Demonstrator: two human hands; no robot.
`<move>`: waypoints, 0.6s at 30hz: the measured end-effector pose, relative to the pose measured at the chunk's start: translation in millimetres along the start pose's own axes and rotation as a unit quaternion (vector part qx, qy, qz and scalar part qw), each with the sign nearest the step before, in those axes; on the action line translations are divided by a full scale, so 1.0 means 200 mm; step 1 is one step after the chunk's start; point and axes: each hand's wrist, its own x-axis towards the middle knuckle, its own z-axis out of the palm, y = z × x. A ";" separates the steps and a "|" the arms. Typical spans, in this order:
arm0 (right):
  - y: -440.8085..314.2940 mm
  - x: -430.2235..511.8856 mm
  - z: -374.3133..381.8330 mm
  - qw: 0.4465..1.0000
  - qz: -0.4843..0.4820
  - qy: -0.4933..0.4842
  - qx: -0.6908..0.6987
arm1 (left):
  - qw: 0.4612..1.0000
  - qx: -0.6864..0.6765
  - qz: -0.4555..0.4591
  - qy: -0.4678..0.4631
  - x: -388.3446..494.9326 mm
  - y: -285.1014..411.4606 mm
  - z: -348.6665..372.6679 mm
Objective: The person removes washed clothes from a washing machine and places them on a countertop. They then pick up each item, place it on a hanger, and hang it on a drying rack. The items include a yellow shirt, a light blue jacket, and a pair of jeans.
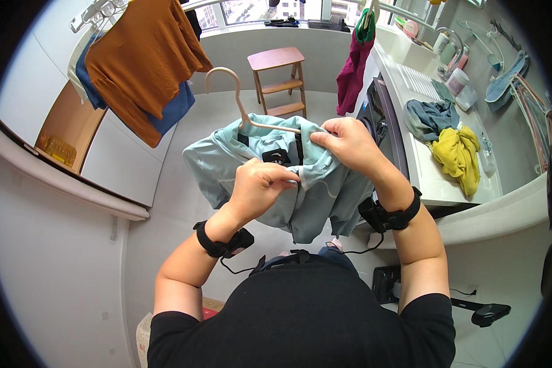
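A light teal jacket (276,193) hangs in front of me on a beige clothes hanger (239,99), whose hook points up and to the left. My left hand (260,184) pinches the front edge of the collar between thumb and fingers. With my right hand (349,140) I grip the collar's right side, close to the hanger's right arm. The hanger's shoulders are partly inside the jacket. A black label shows inside the neck. Both wrists wear black straps with small devices and cables.
An orange long-sleeved top (138,60) and other clothes hang at upper left. A pink-topped step stool (276,60) stands ahead. Magenta socks (352,73) hang near the sink counter (402,152), where a yellow garment (457,156) and a blue-grey garment (432,119) lie.
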 end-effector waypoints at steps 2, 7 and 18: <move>0.01 0.00 0.01 1.000 0.002 0.000 0.003 | 0.999 -0.023 0.002 0.025 0.00 0.00 0.01; 0.03 0.01 0.02 1.000 -0.001 -0.005 0.008 | 0.990 -0.085 -0.093 0.070 -0.01 0.00 0.05; 0.06 0.01 0.04 0.999 -0.007 0.008 0.051 | 0.990 0.036 0.086 0.102 -0.04 -0.07 0.03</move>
